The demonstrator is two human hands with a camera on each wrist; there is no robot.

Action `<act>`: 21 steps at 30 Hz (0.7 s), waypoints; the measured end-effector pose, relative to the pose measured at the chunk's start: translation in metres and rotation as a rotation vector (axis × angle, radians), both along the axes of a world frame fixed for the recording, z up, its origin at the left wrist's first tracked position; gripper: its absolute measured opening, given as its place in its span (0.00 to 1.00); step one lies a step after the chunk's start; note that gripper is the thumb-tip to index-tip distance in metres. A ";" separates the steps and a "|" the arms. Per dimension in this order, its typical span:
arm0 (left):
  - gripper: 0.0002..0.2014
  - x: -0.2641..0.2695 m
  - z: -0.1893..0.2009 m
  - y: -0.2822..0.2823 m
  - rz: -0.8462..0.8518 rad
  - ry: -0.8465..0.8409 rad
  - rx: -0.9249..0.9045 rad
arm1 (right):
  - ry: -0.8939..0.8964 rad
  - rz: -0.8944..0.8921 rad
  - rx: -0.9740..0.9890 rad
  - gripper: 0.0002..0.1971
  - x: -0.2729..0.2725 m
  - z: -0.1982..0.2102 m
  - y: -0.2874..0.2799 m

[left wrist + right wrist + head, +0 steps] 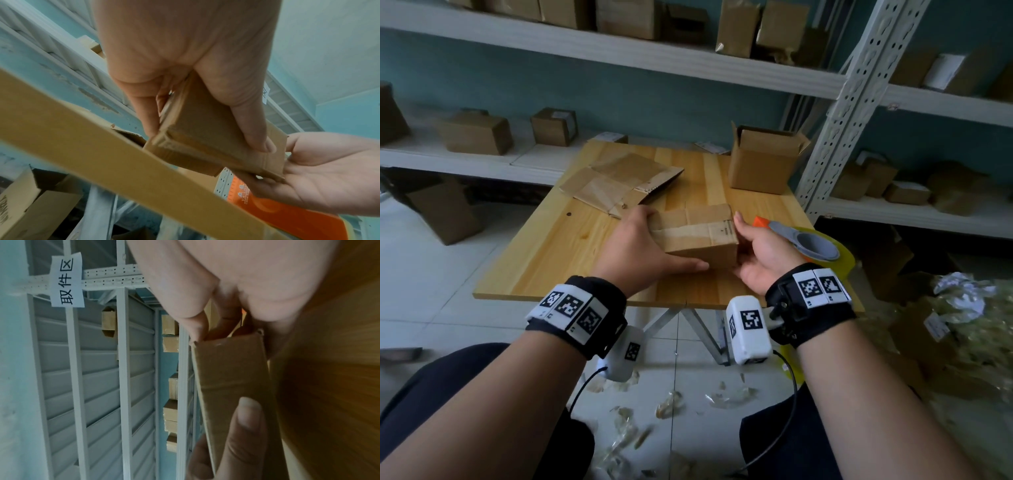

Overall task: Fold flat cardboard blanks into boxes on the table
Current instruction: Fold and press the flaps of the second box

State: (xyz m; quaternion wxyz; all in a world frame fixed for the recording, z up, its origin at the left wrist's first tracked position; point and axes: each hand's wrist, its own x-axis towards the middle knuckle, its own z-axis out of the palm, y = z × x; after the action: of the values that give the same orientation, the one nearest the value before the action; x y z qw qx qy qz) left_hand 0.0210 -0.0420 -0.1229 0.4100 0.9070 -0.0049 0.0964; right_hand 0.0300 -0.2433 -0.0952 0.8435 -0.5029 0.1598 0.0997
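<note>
A small brown cardboard box (698, 233), folded up with a strip of tape along its top, is at the near middle of the wooden table (544, 260). My left hand (650, 240) grips its left end, thumb (255, 129) stretched along the near face and fingers on the far side. My right hand (753, 246) holds the right end, thumb at the top edge and fingers (197, 324) curled round the end of the box (232, 369). Several flat cardboard blanks (619, 181) lie on the table's far left.
An open-topped folded box (763, 161) stands at the table's far right corner. A grey and orange tape dispenser (804, 240) lies just right of my right hand. White shelves (945, 212) with boxes surround the table. Tape scraps litter the floor (671, 404).
</note>
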 end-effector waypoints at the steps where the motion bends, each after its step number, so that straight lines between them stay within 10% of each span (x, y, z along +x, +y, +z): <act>1: 0.63 0.000 0.001 -0.001 -0.002 -0.007 -0.010 | -0.008 -0.007 0.024 0.11 -0.001 0.002 -0.001; 21: 0.62 -0.004 0.004 -0.010 -0.019 -0.117 -0.088 | 0.059 -0.015 0.291 0.20 -0.010 0.011 -0.003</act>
State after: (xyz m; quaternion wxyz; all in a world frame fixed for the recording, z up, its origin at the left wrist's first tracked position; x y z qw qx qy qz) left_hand 0.0174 -0.0517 -0.1190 0.4495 0.8807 -0.0333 0.1456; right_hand 0.0203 -0.2461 -0.0846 0.9032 -0.3710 0.1720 0.1304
